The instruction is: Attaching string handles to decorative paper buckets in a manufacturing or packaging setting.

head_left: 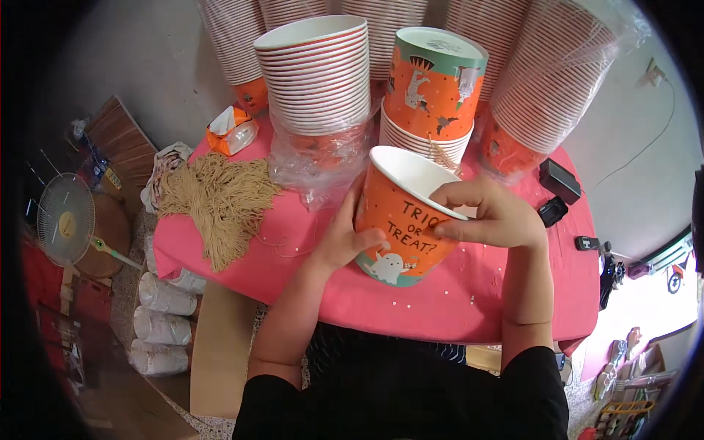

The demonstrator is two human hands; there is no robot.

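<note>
An orange paper bucket [407, 220] with a white inside, dark lettering and a small ghost picture is tilted above the pink table. My left hand [346, 236] is wrapped around its left side, thumb on the printed front. At the right rim my right hand [499, 214] pinches the wall, with fingers inside and thumb outside. Just behind it, an upturned bucket [438, 92] with a green base band rests on several nested ones. Tan strings [442, 152] hang near that stack's right side.
A pink-covered table [469, 312] carries a tan string bundle [220, 198] at left. Behind are a tall bucket stack [315, 81] with loose plastic film and a wrapped stack [550, 81]. Black boxes [559, 182] lie at the right edge. A fan [66, 218] stands far left.
</note>
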